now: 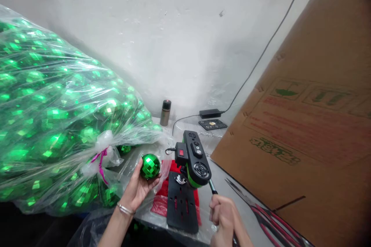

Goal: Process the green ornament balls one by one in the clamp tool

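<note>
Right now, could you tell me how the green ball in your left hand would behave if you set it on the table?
The green ball is round, so it would probably roll. The left hand cups it on open fingers, which suggests it is light. Its glossy mirrored facets look slippery and possibly fragile.
</note>
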A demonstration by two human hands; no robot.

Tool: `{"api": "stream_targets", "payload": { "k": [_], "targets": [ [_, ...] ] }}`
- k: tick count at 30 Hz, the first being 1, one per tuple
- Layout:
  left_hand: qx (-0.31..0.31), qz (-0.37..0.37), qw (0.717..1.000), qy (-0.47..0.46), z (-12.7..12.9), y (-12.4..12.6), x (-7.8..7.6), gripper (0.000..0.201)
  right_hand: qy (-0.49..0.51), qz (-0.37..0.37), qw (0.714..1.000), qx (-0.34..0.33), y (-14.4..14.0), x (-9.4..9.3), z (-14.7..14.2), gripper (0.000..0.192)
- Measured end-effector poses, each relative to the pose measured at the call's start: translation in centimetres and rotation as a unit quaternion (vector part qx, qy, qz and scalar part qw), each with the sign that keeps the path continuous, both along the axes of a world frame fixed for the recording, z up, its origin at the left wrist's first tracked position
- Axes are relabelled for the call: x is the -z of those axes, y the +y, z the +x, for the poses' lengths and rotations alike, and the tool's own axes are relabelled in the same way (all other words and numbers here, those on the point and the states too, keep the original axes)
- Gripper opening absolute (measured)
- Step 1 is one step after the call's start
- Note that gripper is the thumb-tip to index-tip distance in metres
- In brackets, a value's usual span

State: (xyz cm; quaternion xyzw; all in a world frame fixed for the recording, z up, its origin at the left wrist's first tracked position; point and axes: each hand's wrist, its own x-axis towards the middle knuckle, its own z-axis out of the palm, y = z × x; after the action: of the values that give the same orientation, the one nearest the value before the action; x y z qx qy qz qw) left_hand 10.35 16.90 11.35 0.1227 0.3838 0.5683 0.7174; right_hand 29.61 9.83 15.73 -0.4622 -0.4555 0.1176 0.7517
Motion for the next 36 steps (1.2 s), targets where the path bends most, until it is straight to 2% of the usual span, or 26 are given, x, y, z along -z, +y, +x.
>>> {"api": "stream_targets", "payload": {
  "k": [3,6,9,12,15,20,23,26,31,36],
  "targets": [
    [-0.004,-0.032,0.999,-0.029,0.0,-3.1,0.4,0.052,-0.033,0.023,0.999,-0.011,0.4,0.4,0.8,0.045],
    [-0.004,-0.025,0.999,0.023,0.5,-5.0,2.5,0.067,-0.051,0.033,0.998,-0.013,0.6,0.5,1.1,0.047],
    [-0.024,0.01,0.988,0.151,1.1,-6.3,4.9,0.088,-0.064,0.032,0.997,-0.018,0.5,0.6,1.2,0.047],
    [-0.021,0.081,0.943,0.323,1.7,-7.0,6.1,0.106,-0.07,0.021,0.997,-0.024,0.3,0.8,1.2,0.044],
    [0.006,0.124,0.885,0.45,2.2,-7.0,6.1,0.101,-0.071,0.008,0.997,-0.031,0.2,0.6,1.2,0.043],
    [0.029,0.139,0.81,0.568,3.4,-6.1,6.0,0.079,-0.078,0.002,0.996,-0.033,0.1,-0.1,1.1,0.041],
    [0.023,0.22,0.767,0.603,4.1,-5.3,7.2,0.073,-0.087,0.009,0.996,-0.036,0.1,-0.1,1.2,0.04],
    [0.027,0.302,0.728,0.615,4.6,-4.3,8.7,0.077,-0.088,0.01,0.995,-0.04,0.1,0.1,1.4,0.04],
    [0.035,0.331,0.695,0.637,5.6,-3.0,10.1,0.087,-0.098,0.02,0.994,-0.044,0.0,0.0,1.5,0.041],
    [0.021,0.318,0.684,0.656,6.6,-2.6,9.6,0.084,-0.081,0.009,0.996,-0.038,0.1,-1.2,1.3,0.043]
  ]
}}
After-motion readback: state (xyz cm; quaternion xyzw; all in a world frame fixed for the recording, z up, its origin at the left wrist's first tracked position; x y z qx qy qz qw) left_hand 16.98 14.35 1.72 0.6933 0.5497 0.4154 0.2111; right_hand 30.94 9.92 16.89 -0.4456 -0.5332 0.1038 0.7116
